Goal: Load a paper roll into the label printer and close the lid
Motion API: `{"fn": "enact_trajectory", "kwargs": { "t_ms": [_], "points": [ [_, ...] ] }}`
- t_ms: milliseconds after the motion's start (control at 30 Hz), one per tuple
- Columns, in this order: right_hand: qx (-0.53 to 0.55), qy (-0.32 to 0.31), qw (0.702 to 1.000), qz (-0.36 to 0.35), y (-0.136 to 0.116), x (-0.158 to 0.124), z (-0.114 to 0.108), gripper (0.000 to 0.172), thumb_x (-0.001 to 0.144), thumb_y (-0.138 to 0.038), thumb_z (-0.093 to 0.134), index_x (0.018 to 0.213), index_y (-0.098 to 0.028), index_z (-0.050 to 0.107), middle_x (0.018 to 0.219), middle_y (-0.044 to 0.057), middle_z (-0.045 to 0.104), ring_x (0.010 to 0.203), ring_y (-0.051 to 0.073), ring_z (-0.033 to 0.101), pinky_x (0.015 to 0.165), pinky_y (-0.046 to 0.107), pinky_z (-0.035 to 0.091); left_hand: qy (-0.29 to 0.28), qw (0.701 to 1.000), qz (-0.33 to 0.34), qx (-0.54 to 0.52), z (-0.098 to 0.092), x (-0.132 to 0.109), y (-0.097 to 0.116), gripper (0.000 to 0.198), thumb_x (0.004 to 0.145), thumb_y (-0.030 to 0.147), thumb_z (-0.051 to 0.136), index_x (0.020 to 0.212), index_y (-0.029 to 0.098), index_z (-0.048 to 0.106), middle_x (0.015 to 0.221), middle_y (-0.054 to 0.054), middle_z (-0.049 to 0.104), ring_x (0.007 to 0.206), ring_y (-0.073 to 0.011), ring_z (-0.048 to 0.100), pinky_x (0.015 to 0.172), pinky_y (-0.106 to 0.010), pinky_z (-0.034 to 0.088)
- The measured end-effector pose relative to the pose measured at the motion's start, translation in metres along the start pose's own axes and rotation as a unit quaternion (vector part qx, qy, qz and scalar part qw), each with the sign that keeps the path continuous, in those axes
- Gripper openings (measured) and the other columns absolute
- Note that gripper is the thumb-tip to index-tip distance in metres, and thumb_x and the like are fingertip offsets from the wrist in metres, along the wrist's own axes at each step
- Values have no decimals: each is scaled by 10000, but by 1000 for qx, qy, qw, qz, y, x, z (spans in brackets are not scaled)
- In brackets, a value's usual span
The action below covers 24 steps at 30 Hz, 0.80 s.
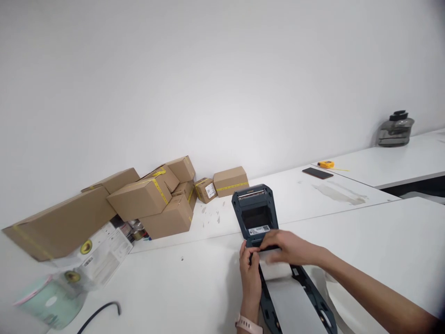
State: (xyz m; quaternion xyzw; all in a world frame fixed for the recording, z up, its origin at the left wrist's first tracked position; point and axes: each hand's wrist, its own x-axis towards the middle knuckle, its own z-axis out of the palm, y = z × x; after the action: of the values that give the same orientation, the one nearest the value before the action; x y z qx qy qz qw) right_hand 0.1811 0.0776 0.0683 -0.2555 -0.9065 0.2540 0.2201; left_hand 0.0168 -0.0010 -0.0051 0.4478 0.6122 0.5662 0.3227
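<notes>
A dark label printer (255, 208) stands on the white table with its lid tipped up and back. Its base holds a white paper roll (278, 270), and a wide strip of paper (295, 306) runs from it toward me. My left hand (249, 264), a pink watch band on its wrist, has its fingers curled on the left edge of the printer beside the roll. Over the top of the roll, near the lid hinge, is my right hand (285, 246). Its fingers are bent inward and its thumb is slightly blurred. What lies between those fingertips is hidden.
Cardboard boxes (139, 199) are piled against the wall at left. Nearer stand a mint-green container (52, 301) and a plastic bag with avocado prints (104, 260). A black cable (100, 308) lies in front. Toward the right are a phone (317, 173), a yellow tape measure (326, 164) and a dark jug (395, 131).
</notes>
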Motion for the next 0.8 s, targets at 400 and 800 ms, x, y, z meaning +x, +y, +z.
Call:
{"fn": "enact_trajectory", "kwargs": {
  "t_ms": [400,800],
  "points": [
    [279,322,903,57,-4,45,-62,545,977,-623,269,1165,-262,632,1185,36,683,1115,235,609,1006,438,454,67,996,-56,-22,-4,-23,5,742,910,557,462,1529,246,196,1594,-129,295,1359,-251,454,1031,-329,456],
    [132,216,967,35,-33,-108,37,251,975,-376,484,1109,-314,687,1304,42,644,1378,301,433,1200,590,185,86,988,-63,-114,-17,-87,28,739,879,641,456,1508,288,294,1606,-45,302,1464,-232,306,1133,-299,364]
  ]
}}
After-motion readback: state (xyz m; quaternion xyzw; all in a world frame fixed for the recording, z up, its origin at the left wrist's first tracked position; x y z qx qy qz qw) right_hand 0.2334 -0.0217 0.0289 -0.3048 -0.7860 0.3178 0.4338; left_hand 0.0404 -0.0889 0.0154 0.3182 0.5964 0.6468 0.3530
